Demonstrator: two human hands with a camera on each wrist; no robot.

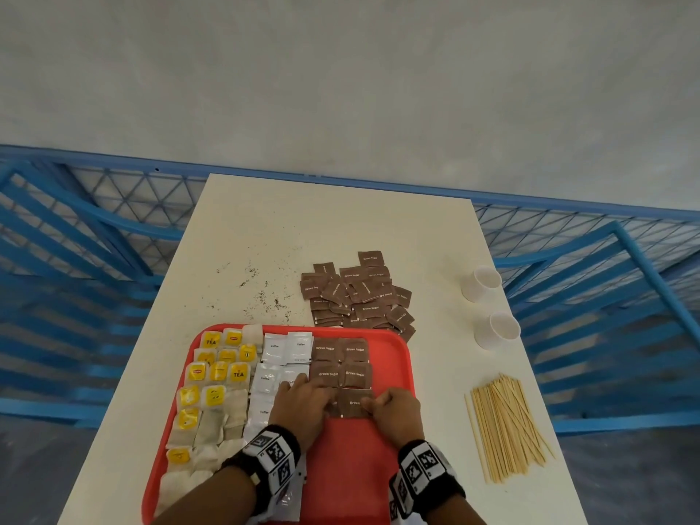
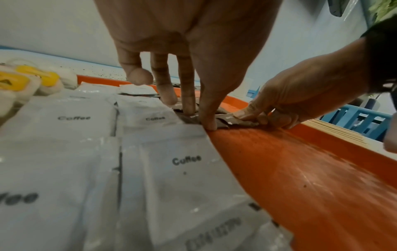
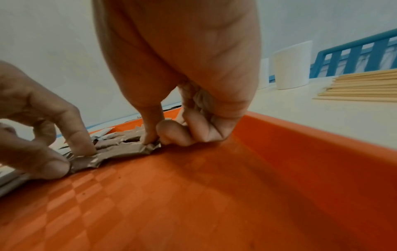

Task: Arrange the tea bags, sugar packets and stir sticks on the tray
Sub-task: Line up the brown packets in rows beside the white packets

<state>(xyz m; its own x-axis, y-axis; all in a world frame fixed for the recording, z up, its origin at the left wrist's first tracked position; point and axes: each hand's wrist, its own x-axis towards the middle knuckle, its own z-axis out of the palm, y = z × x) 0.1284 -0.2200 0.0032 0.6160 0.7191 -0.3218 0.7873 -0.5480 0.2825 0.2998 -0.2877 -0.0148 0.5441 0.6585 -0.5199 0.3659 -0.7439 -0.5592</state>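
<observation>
Head view: red tray (image 1: 394, 358) near, tea bags (image 1: 212, 377) at left, brown sugar packets (image 1: 342, 361) right of white coffee sachets (image 1: 274, 350). Left hand (image 1: 303, 407) pressing straight fingertips (image 2: 189, 108) on nearest brown packet (image 1: 354, 405); right hand (image 1: 397, 411) pinching its right edge, remaining fingers curled. Loose sugar packet pile (image 1: 358, 293) beyond tray, stir sticks (image 1: 505, 426) on table (image 1: 341, 225) at right.

The left hand (image 1: 303, 405) hides one brown sugar packet (image 1: 333, 407) (label unreadable).

On the table (image 1: 341, 229), near: tray (image 1: 397, 358). In tray, left to right: tea bags (image 1: 212, 395), coffee sachets (image 1: 272, 369), sugar packets (image 1: 341, 361). Just beyond tray's far edge: loose sugar pile (image 1: 356, 293). Right of tray: sticks (image 1: 505, 426); farther right and back, 2 cups (image 1: 488, 308).
</observation>
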